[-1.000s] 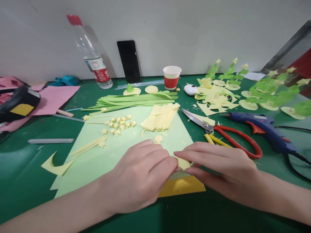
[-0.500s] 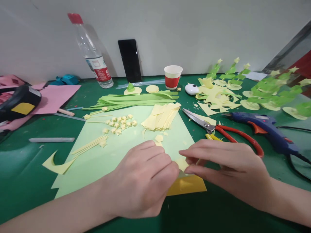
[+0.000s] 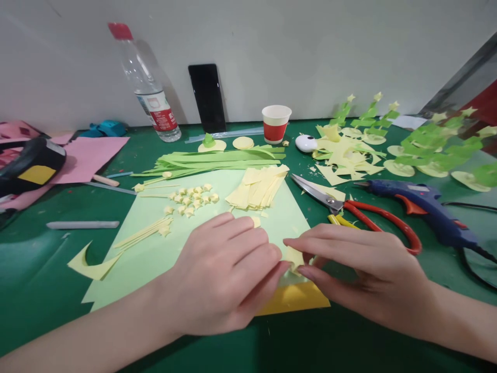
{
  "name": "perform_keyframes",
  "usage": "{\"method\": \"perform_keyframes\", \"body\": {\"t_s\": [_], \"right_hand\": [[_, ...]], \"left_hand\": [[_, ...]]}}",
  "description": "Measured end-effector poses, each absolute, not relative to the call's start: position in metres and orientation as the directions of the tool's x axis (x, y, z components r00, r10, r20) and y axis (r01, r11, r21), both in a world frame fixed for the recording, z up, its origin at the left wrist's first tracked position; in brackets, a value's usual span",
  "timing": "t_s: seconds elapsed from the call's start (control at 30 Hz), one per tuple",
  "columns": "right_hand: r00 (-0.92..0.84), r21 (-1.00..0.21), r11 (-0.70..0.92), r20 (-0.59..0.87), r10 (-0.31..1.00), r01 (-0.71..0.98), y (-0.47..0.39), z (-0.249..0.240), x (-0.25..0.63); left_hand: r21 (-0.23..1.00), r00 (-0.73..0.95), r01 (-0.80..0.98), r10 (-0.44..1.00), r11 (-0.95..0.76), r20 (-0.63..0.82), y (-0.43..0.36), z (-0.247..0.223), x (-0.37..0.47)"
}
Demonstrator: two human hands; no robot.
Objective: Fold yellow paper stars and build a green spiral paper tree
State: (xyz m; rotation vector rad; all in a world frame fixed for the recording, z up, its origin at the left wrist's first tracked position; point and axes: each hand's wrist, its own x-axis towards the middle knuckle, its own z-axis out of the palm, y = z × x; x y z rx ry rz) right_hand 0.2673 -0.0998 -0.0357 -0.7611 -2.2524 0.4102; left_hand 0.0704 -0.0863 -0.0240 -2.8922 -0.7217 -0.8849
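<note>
Between my two hands is a small folded piece of yellow paper (image 3: 294, 259). My left hand (image 3: 229, 274) is curled, its thumb and fingertips pressed at the paper's left side. The thumb and fingers of my right hand (image 3: 361, 269) pinch the right side. Both hands are above a pale green sheet (image 3: 178, 269), with a dark yellow sheet (image 3: 298, 299) under its near edge. Small folded paper stars (image 3: 194, 197) lie on the green sheet, beside a stack of pale yellow strips (image 3: 258, 187). Thin yellow strips (image 3: 145, 232) lie to the left.
Red-handled scissors (image 3: 341, 203) and a blue glue gun (image 3: 423, 207) lie at right. Paper scraps (image 3: 345, 153) and green paper plants (image 3: 438, 145) stand behind them. A bottle (image 3: 155, 103), a phone (image 3: 207, 98) and a paper cup (image 3: 276, 124) line the wall. Green strips (image 3: 213, 159) lie in front.
My left hand has shifted slightly up and turned, with its thumb now extended along the paper. The yellow piece is tilted differently between the fingers; my right hand has barely moved.
</note>
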Motion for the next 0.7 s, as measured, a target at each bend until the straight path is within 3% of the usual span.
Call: {"method": "perform_keyframes", "body": {"t_s": [0.47, 0.7], "right_hand": [[-0.579, -0.506, 0.763, 0.505, 0.640, 0.402, -0.1042, -0.0318, 0.2644], [-0.619, -0.354, 0.781, 0.477, 0.624, 0.515, -0.1063, -0.0353, 0.2667]], "left_hand": [[-0.027, 0.777, 0.466, 0.394, -0.884, 0.491, -0.0885, -0.0255, 0.0728], [-0.112, 0.777, 0.506, 0.396, -0.855, 0.489, -0.0921, -0.0302, 0.0724]]}}
